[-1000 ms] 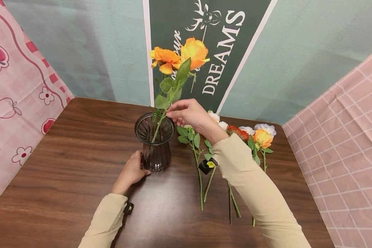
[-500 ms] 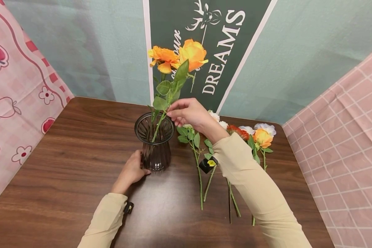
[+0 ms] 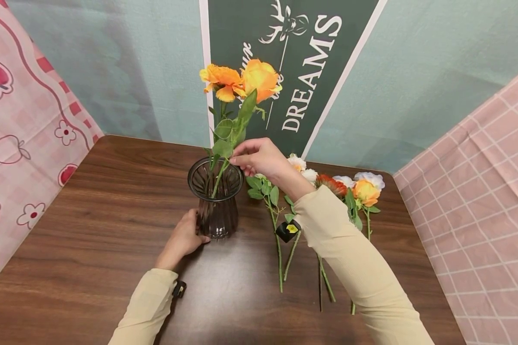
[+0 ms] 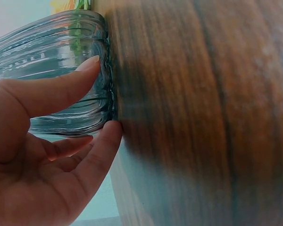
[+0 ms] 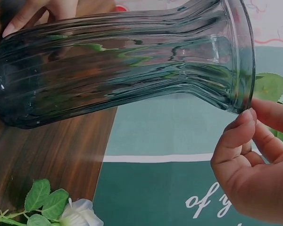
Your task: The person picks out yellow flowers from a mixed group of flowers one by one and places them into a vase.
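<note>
A dark, ribbed glass vase stands upright on the wooden table. My left hand holds it low down, with thumb and fingers to either side of the glass in the left wrist view. Above the rim, my right hand pinches the green stem of an orange rose, whose lower end is inside the vase. A ruffled orange flower stands in the vase beside it. Seen from the right wrist, the fingertips are right at the vase's rim.
Several cut flowers lie on the table to the right, among them an orange rose, a red flower and white blooms. A green banner hangs behind the vase. Pink cloths line both sides.
The pinched orange rose has sunk a little and shifted left, its stem deeper in the vase. The ruffled orange flower has shifted left too. The left hand has stayed at the vase.
</note>
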Tool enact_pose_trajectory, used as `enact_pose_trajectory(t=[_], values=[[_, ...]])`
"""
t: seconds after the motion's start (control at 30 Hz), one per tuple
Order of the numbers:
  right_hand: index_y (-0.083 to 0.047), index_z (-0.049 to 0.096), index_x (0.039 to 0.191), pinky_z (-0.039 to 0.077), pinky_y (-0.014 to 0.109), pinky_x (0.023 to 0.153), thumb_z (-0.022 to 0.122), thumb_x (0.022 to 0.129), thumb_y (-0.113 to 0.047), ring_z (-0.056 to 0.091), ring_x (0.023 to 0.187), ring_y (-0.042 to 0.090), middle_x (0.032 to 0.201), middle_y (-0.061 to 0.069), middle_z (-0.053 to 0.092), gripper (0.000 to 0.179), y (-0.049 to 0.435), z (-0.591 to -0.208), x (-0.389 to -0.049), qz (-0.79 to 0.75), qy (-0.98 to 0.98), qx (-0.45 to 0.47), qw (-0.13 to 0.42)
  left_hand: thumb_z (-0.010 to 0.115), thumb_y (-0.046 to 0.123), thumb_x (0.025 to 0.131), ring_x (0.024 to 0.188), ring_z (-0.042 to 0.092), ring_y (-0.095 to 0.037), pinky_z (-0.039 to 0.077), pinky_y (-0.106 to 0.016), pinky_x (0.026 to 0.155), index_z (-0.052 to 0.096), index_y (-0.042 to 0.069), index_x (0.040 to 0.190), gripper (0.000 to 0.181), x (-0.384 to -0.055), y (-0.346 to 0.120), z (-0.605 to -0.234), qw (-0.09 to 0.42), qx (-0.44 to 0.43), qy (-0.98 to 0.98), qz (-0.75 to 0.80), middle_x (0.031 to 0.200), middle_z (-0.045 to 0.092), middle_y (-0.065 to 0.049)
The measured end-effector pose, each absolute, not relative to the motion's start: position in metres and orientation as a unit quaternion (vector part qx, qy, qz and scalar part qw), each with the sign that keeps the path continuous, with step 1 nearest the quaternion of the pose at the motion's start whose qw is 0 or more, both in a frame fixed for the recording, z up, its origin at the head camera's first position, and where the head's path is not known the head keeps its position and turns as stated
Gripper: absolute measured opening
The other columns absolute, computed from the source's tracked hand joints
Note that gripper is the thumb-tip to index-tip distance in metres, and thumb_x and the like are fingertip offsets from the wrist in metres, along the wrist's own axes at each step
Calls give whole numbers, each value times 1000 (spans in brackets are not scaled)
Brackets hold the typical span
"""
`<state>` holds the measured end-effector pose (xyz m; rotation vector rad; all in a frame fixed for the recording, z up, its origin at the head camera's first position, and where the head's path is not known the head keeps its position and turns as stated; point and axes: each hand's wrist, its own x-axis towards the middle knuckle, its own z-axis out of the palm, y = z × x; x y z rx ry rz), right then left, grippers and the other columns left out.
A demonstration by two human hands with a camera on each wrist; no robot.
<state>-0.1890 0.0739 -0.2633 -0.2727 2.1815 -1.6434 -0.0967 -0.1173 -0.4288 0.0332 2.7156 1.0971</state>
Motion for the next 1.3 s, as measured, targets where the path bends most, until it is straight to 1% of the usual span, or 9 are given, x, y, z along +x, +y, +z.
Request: enact_pose_trajectory(t=[0.3, 0.57, 0.67, 0.8, 0.83, 1.03, 1.07, 1.17, 1.3], values=[[6, 60, 91, 43, 23, 45, 61, 83, 2, 50, 48, 18, 63, 10, 53, 9, 75, -262, -188, -607, 767, -99, 184, 76, 6, 70, 96, 52, -35, 42, -46, 84, 38, -9, 121, 66, -96, -117, -429, 106, 13, 922, 373, 110, 50, -24], [2, 63, 88, 43, 25, 46, 61, 85, -3, 50, 49, 17, 62, 9, 52, 6, 75, -264, -187, -557, 803, -123, 174, 76, 7, 70, 97, 53, -35, 42, -46, 84, 38, -9, 122, 66, -96, -116, -430, 111, 9, 921, 374, 112, 50, -25], [2, 63, 88, 44, 26, 46, 62, 85, -3, 51, 50, 18, 63, 10, 52, 6, 78, -265, -187, -560, 801, -122, 175, 76, 6, 70, 97, 53, -35, 43, -45, 84, 37, -9, 123, 67, -96, -116, -430, 111, 8, 921, 374, 113, 50, -25], [5, 62, 89, 47, 27, 48, 61, 85, -1, 53, 51, 19, 65, 11, 55, 8, 85, -268, -188, -581, 783, -119, 186, 76, 6, 70, 96, 54, -35, 43, -45, 83, 37, -9, 122, 67, -96, -117, -431, 110, 10, 921, 375, 112, 50, -26], [6, 62, 89, 48, 28, 50, 61, 85, -1, 54, 52, 20, 67, 14, 56, 8, 86, -268, -188, -588, 777, -118, 191, 76, 6, 70, 95, 54, -35, 43, -45, 83, 37, -9, 122, 67, -96, -117, -431, 109, 11, 921, 375, 112, 50, -26], [11, 58, 91, 51, 31, 54, 58, 85, 3, 56, 54, 21, 72, 20, 58, 10, 99, -270, -187, -610, 755, -108, 216, 76, 7, 70, 95, 53, -35, 43, -45, 83, 37, -10, 122, 67, -96, -118, -431, 109, 13, 921, 373, 111, 50, -26], [13, 58, 92, 51, 30, 54, 58, 85, 4, 56, 55, 21, 71, 18, 58, 11, 102, -271, -187, -612, 753, -104, 219, 76, 7, 70, 96, 53, -35, 43, -45, 83, 37, -10, 122, 67, -96, -118, -431, 110, 12, 921, 373, 111, 50, -26], [15, 56, 96, 52, 30, 57, 57, 86, 4, 57, 58, 22, 74, 20, 59, 15, 111, -275, -188, -616, 749, -90, 225, 76, 8, 71, 96, 53, -35, 43, -45, 83, 37, -9, 122, 66, -96, -118, -431, 109, 11, 922, 372, 111, 50, -25], [15, 56, 97, 52, 31, 58, 56, 86, 3, 58, 60, 22, 75, 17, 60, 16, 124, -281, -188, -606, 761, -66, 223, 76, 8, 71, 95, 52, -34, 42, -45, 83, 38, -9, 121, 66, -96, -117, -431, 107, 11, 923, 369, 109, 50, -24]])
